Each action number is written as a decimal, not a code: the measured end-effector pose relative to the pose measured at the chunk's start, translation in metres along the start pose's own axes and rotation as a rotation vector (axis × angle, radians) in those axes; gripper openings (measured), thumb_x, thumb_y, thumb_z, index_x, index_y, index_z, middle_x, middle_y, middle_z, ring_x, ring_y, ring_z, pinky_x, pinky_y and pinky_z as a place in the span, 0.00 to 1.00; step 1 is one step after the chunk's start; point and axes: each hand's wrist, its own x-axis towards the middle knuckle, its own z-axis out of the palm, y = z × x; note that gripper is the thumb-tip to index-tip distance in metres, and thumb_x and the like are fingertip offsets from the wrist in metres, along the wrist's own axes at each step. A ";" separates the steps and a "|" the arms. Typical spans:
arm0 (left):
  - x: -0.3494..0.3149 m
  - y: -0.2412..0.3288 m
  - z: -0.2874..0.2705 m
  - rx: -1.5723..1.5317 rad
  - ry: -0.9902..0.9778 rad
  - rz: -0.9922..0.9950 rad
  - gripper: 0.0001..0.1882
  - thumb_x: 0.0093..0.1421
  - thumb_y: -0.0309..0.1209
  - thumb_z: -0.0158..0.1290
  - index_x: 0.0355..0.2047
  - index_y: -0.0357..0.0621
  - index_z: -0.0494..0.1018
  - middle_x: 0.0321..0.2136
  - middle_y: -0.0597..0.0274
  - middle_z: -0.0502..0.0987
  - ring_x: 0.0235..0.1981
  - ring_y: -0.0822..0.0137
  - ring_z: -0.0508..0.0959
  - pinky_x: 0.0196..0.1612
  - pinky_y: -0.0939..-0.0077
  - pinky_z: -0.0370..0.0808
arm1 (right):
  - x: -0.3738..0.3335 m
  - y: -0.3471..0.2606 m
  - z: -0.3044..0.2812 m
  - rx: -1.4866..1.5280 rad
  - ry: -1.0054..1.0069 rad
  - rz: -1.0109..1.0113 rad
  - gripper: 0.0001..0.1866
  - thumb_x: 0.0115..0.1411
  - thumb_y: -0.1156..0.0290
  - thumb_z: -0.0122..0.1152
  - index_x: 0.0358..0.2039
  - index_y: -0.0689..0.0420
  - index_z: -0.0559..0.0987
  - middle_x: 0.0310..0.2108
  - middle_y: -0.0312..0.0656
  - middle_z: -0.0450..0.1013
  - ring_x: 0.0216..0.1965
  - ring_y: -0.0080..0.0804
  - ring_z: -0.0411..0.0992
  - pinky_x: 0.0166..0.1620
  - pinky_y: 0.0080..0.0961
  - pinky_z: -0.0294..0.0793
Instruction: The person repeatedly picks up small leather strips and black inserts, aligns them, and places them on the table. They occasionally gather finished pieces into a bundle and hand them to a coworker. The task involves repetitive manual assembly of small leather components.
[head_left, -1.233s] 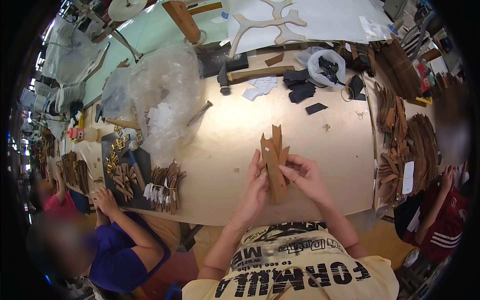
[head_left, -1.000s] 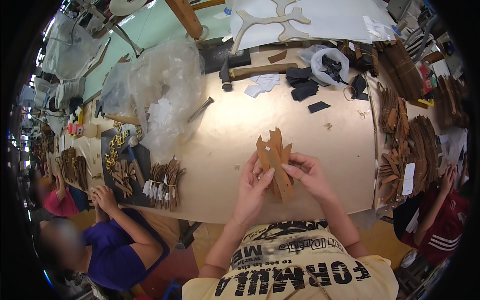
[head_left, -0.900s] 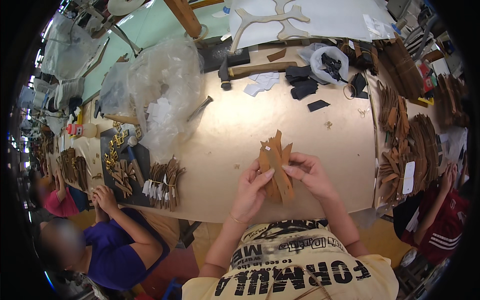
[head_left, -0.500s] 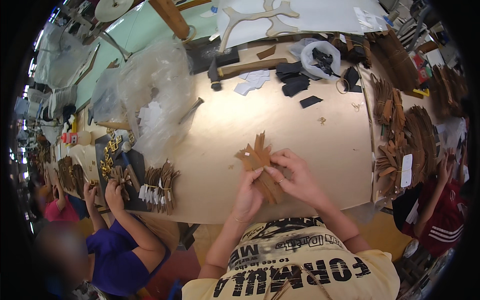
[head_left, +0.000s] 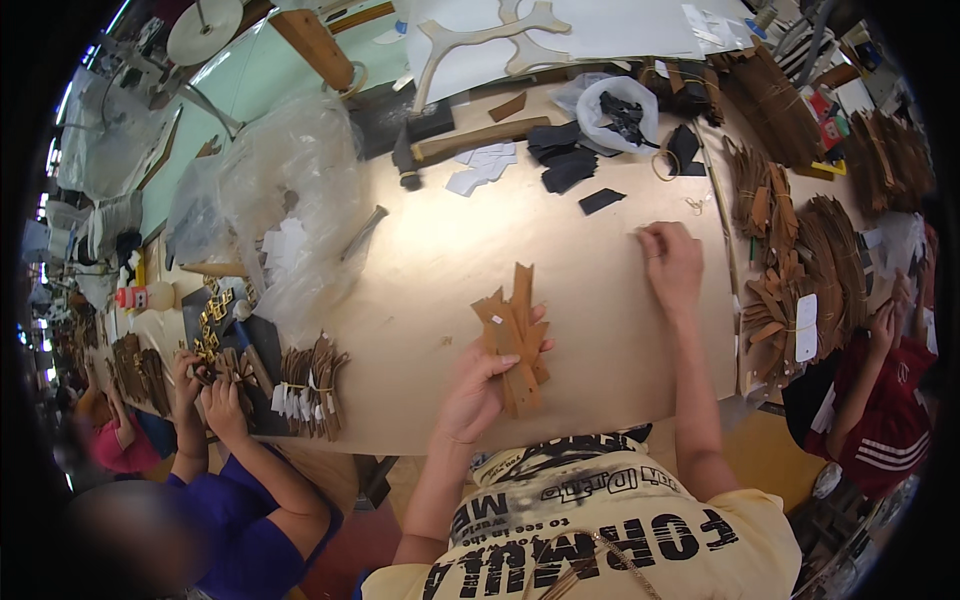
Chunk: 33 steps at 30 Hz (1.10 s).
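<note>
Below the middle of the table, my left hand grips a fanned bundle of brown leather strips, its thumb pressed across the front. A small white tag lies on one of the strips. Farther right, my right hand reaches out low over the table, its fingers closed together. The fingertips are where a small clump of thin tan bands lay; whatever they pinch is too small to make out. Beyond that hand lies another little clump of thin bands.
A hammer, white paper pieces, black pieces and a plastic bag lie at the back. Clear plastic and tied strips sit left; more bundles right. Co-workers' hands work on both sides.
My right hand has let go of the strips and moved right and away from me to the small bands. My left hand keeps the bundle. The view has shifted slightly.
</note>
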 end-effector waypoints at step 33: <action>0.008 -0.031 0.009 -0.059 0.163 0.153 0.21 0.67 0.25 0.40 0.59 0.32 0.62 0.58 0.47 0.70 0.58 0.58 0.72 0.65 0.64 0.64 | -0.066 -0.128 -0.031 0.769 -0.741 0.026 0.14 0.58 0.72 0.69 0.41 0.67 0.81 0.31 0.44 0.79 0.30 0.25 0.76 0.37 0.21 0.77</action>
